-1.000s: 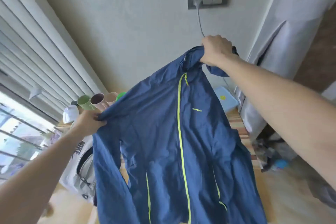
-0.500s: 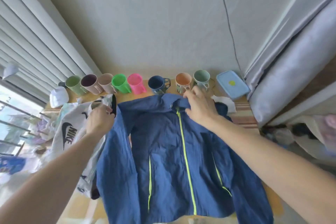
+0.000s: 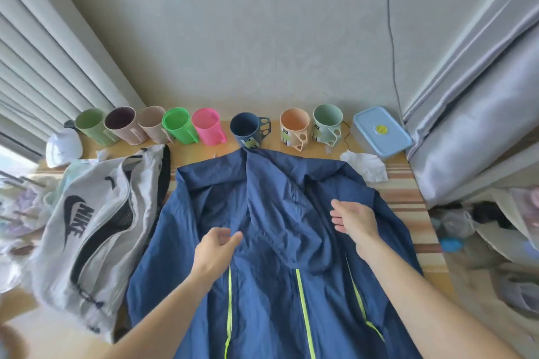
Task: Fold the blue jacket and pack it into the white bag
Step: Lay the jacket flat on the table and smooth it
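The blue jacket [image 3: 271, 245] with yellow-green zips lies spread front-up on the wooden table, its hood flopped down over the chest. My left hand [image 3: 217, 249] hovers just over the chest left of the hood, fingers loosely bent, holding nothing. My right hand [image 3: 351, 220] is over the right shoulder area, fingers relaxed and empty. The white bag [image 3: 87, 230] with a black logo lies to the left of the jacket, its zip open and its edge touching the jacket's left sleeve.
A row of several coloured cups [image 3: 204, 127] stands along the wall at the table's back. A light blue lidded box [image 3: 380, 132] and crumpled white tissue [image 3: 366, 166] sit at back right. A striped mat [image 3: 408, 198] lies under the jacket's right side. Grey curtain [image 3: 481, 114] hangs at right.
The jacket went from held up in the air to lying flat on the table. Both hands have let go of the shoulders and moved toward me over the chest; the hood has fallen forward.
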`<state>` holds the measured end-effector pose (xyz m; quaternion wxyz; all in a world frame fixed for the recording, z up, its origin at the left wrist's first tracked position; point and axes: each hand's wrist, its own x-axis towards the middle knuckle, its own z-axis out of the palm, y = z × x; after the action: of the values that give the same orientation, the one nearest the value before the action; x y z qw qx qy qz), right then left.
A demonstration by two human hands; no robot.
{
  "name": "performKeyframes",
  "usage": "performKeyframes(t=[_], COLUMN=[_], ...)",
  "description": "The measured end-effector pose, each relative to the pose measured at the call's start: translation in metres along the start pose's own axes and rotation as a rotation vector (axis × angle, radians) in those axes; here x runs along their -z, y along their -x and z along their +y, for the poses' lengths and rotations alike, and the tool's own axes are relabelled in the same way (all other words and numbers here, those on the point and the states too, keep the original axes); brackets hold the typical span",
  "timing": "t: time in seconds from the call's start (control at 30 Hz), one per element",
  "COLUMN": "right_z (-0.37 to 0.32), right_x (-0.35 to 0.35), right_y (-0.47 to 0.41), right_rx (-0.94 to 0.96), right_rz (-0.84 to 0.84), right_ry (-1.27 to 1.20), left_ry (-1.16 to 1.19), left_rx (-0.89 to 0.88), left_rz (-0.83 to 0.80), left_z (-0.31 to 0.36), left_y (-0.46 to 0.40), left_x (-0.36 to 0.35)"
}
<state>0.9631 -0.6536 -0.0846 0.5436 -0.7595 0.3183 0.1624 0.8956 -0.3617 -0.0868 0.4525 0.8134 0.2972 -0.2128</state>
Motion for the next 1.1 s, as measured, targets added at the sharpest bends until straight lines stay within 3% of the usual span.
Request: performKeyframes(t=[0.07,0.23,0.33,0.37,0.43,0.5,0.6,0.7,0.87,1.0,1.1], right_z=[-0.016,-0.029,-0.013,-0.006,0.005,0.003,-0.017,-0.027,-0.048,-0.071,-0.072], right_x=[-0.018,-0.064,-0.06,-0.055,-0.045,-0.038,-0.039,-0.05,-0.038,-0.031,-0.037], right_y=[-0.02,-0.043,-0.031,-0.023,-0.013,-0.019,-0.055,-0.088,-0.116,-0.136,-0.125], right_rx=[0.026,0.135,0.193,0.211,0.17,0.104,-0.138,-0.147,-0.153,-0.124,-0.123], right_rz=[0.008,-0.14,-0.275,-0.361,-0.479,-0.339,-0.149,-0.144,-0.066,-0.031,-0.088], right_ry=[-0.047,0.23,0.214,0.267,0.359,0.228,-0.199,-0.32,-0.661,-0.784,-0.615], left_ry=[0.167,0.407,0.72,0.703,0.456,0.38,0.789,1.067,1.187,1.312,1.069], left_rx=[0.068,0.113,0.09,0.097,0.131,0.149,0.187,0.276,0.298,0.242,0.248], left_rz=[0.025,0.017,-0.126,-0.126,-0.037,0.052,0.064,-0.088,0.037,0.035,-0.061], left_z=[0.017,0.04,0.032,0.025,0.015,0.016,0.038,0.06,0.067,0.066,0.066], left_y=[-0.027,-0.077,-0.084,-0.084,-0.08,-0.079,-0.1,-0.133,-0.169,-0.176,-0.153], left_x=[-0.015,-0.057,-0.054,-0.049,-0.041,-0.033,-0.014,0.0,0.02,0.028,0.011])
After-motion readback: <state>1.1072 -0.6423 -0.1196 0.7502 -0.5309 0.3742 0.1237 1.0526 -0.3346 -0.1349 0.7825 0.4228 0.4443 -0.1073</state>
